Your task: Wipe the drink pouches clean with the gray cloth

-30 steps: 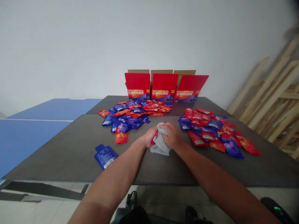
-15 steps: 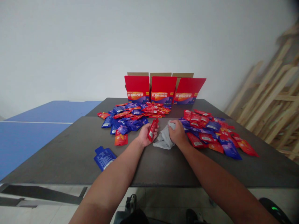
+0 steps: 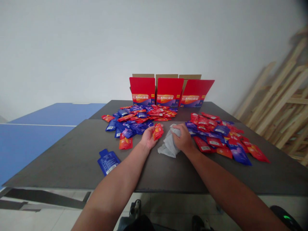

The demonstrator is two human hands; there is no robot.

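In my left hand (image 3: 148, 138) is a red and orange pouch (image 3: 158, 132), its printed front turned up. My right hand (image 3: 184, 138) grips a crumpled grey cloth (image 3: 169, 143), whose loose end hangs towards the table just right of the pouch. The cloth and the pouch are apart. Left of my left hand lies a mixed heap of blue and red pouches (image 3: 134, 122). A second heap of red and blue pouches (image 3: 216, 134) spreads out to the right of my right hand. One blue pouch (image 3: 108, 161) lies alone near my left forearm.
Three open red cartons (image 3: 168, 93) stand side by side at the back of the dark table (image 3: 72, 160). A blue table (image 3: 43, 128) adjoins on the left. Wooden slats (image 3: 286, 99) lean against the wall at right.
The pouch in my left hand has turned, from its narrow barcode side to its orange printed front. My right hand has shifted the cloth slightly, and it hangs a little lower.
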